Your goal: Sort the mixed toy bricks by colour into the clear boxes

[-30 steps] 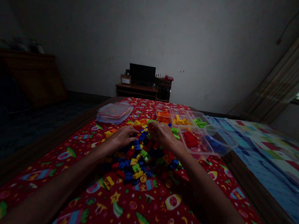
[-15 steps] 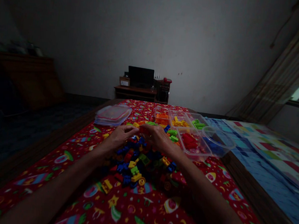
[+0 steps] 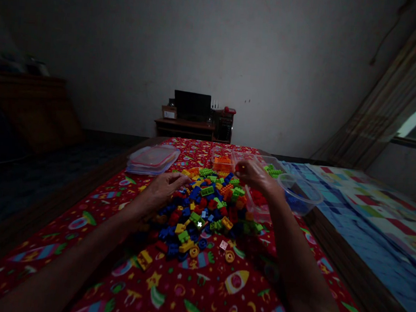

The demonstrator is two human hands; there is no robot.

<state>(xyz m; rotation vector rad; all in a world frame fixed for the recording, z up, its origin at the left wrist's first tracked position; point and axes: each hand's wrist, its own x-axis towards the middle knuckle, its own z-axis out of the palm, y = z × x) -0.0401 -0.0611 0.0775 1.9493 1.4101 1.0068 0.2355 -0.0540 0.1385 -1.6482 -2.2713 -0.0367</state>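
Note:
A heap of mixed toy building bricks [image 3: 206, 203] in blue, red, yellow, green and orange is spread over a patterned red tablecloth. My left hand [image 3: 165, 188] rests at the heap's left edge, its fingers loosely stretched over the bricks. My right hand [image 3: 258, 176] is raised above the clear boxes at the heap's far right, fingers pinched together. A small reddish patch shows at its fingertips, too dark to identify. Under and around that hand stand the box with red bricks [image 3: 258, 197], the box with orange bricks [image 3: 223, 163] and the box with green bricks [image 3: 273, 171].
A round clear tub [image 3: 303, 193] with blue bricks stands at the right table edge. Stacked plastic lids [image 3: 153, 159] lie at the far left of the cloth. Beyond the table are a desk with a monitor [image 3: 192, 106] and, on the right, a bed [image 3: 353, 213].
My right hand has moved away from my left hand, to the right and over the boxes, uncovering the middle of the heap. The left hand stays near its place. The view has shifted slightly.

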